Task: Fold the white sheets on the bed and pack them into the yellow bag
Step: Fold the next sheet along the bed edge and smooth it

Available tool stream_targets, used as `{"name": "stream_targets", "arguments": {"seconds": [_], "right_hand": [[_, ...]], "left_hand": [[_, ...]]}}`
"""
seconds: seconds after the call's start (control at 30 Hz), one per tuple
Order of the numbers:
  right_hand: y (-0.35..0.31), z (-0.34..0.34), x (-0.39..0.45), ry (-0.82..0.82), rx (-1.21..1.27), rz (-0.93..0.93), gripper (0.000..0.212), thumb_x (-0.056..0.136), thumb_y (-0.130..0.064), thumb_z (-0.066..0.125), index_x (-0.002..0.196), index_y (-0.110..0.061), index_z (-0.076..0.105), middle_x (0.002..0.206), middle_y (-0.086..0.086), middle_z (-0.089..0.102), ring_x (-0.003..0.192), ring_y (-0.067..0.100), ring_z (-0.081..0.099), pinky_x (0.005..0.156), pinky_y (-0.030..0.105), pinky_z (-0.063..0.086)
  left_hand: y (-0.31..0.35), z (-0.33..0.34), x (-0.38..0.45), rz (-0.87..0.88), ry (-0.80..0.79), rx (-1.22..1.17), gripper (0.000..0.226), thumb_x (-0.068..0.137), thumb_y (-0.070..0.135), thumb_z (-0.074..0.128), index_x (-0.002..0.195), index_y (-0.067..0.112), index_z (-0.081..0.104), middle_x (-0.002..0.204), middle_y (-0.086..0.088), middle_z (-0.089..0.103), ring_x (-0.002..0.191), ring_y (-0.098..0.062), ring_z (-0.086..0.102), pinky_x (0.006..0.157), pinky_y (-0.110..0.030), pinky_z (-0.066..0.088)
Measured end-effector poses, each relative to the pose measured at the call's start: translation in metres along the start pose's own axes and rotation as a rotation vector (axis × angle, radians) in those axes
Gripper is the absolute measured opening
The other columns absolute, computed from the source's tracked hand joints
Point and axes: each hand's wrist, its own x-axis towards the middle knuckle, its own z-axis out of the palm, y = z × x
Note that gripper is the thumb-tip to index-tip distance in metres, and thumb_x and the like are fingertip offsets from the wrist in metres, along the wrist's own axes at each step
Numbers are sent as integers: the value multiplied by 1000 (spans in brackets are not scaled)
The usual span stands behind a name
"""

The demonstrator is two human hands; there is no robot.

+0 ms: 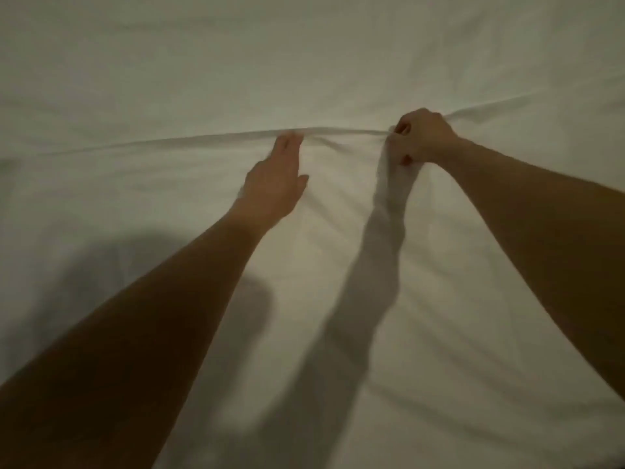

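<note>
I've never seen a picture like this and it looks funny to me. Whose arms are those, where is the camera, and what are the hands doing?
There is no machine here, just a person. The camera sits on the person's head and looks down, so you see their two bare arms reaching forward. Everything white is a sheet spread out flat. A long ridge runs across it. The right hand has its fingers curled around a bunch of the sheet at the ridge. The left hand has straight fingers, with the tips at the ridge. The dark shapes below are only shadows of the arms. No yellow bag shows in this picture.
</note>
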Motion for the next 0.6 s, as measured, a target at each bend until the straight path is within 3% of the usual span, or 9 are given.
{"name": "stream_targets", "arguments": {"seconds": [0.1,0.3,0.4,0.47,0.53,0.6], "right_hand": [[15,-2,9,-62,127,-76,19,88,-19,59,102,-11,69,107,15,69,98,33,66,91,37,52],[48,-13,40,-99,109,-175,22,88,-21,62,106,-13,70,105,7,68,96,22,65,70,24,47],[54,-22,47,-21,93,-279,16,87,-19,61,99,-11,70,106,10,70,91,24,68,73,27,51],[45,-28,57,88,147,-334,16,89,-20,60,99,-10,69,105,9,68,86,24,69,80,29,54],[42,-31,66,93,168,-336,18,88,-21,60,102,-11,68,106,7,66,86,24,68,83,32,54],[55,-32,70,-19,122,-282,26,88,-20,57,112,-9,64,113,9,63,94,28,66,86,36,54]], "left_hand": [[41,21,26,-24,95,-94,54,99,26,47,149,12,28,153,-6,27,131,-27,42,105,-35,33],[97,43,75,-163,163,-150,32,93,31,58,119,14,61,122,-8,57,111,-23,55,92,-28,38],[110,43,83,-309,170,-313,24,85,27,65,102,10,68,88,-6,66,78,-13,66,65,-18,48],[110,34,91,-394,197,-402,18,84,20,66,97,8,68,67,1,58,46,2,57,43,-8,39],[108,25,102,-424,187,-351,16,84,20,66,95,9,69,56,7,56,38,9,52,43,-6,40],[108,23,106,-450,142,-267,12,83,18,64,91,11,70,44,8,57,43,8,56,61,-13,48]]}}
